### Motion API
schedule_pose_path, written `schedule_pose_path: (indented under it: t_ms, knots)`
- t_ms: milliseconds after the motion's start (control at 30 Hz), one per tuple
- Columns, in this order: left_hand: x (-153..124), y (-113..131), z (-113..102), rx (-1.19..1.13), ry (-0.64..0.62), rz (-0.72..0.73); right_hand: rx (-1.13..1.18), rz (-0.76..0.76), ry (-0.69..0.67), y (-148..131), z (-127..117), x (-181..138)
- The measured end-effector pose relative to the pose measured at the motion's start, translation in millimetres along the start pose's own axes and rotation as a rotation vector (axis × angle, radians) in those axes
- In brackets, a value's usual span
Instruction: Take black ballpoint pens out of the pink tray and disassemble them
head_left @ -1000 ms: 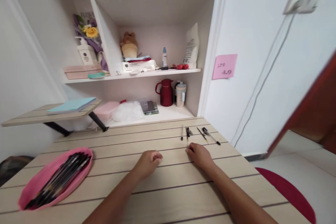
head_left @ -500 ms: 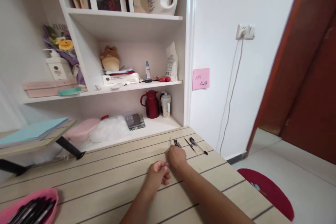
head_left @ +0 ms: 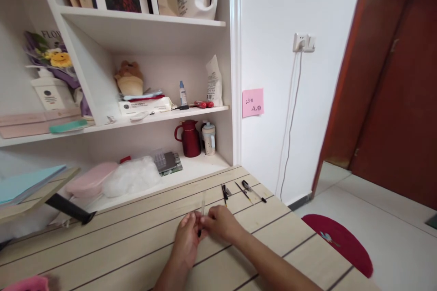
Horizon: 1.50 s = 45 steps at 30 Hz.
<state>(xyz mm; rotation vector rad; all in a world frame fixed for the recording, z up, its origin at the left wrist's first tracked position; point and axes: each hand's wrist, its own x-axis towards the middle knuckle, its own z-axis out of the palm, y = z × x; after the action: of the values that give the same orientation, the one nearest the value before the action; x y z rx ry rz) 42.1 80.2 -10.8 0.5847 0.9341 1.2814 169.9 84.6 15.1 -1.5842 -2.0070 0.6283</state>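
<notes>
My left hand (head_left: 187,236) and my right hand (head_left: 220,223) meet over the wooden table. Both are closed around a clear pen barrel (head_left: 203,202), whose see-through end points up and away from me. A small black end shows below, between the fingers; the middle of the barrel is hidden by them. Just beyond my right hand lie a black pen cap piece (head_left: 225,191), a thin pen refill (head_left: 243,192) and a clear pen with black ends (head_left: 254,191).
A pink container (head_left: 32,283) is cut off at the lower left. A raised stand (head_left: 66,182) with blue paper is at the left. Behind the table, shelves hold a red jug (head_left: 191,140) and a cup (head_left: 209,138). A red round stool (head_left: 341,243) stands at right.
My right hand has drawn back from beside the loose pen parts, bringing the clear barrel to my left hand. My left hand has closed on it. The view has turned somewhat right.
</notes>
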Motion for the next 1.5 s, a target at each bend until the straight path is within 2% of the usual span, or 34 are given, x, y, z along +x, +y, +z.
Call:
schedule_pose_path:
  t_ms: [100, 233, 367, 533, 667, 900, 1067, 1200, 1367, 1500]
  knots:
    - [-2, -1, 2, 0.038, 0.062, -0.017, -0.104, 0.173, 0.177, 15, -14, 9]
    - [-3, -7, 6, 0.281, 0.082, 0.017, -0.116, 0.188, 0.25, 25, -15, 15]
    - [-2, -7, 4, 0.529, 0.11, -0.007, -0.108, 0.156, 0.21, 24, -6, 12]
    - [-4, -2, -3, 0.656, 0.109, 0.074, -0.155, 0.062, 0.063, 18, 3, 6]
    - [-8, -4, -2, 0.727, 0.069, 0.094, -0.221, 0.081, 0.025, 15, 4, 4]
    - [-11, -1, 3, 0.719, 0.084, 0.062, -0.207, 0.035, -0.034, 1, 4, -4]
    - [-12, 1, 4, 0.772, 0.081, 0.053, -0.171, 0.134, 0.025, -7, 9, -7]
    - [-11, -2, 3, 0.752, 0.086, 0.073, -0.078, 0.142, 0.011, -11, 13, -8]
    - [-18, -2, 9, 0.488, 0.112, 0.145, 0.032, 0.08, 0.067, -14, 7, -9]
    - [-24, 2, 14, 0.263, 0.134, 0.169, 0.121, 0.132, 0.124, -11, 5, -6]
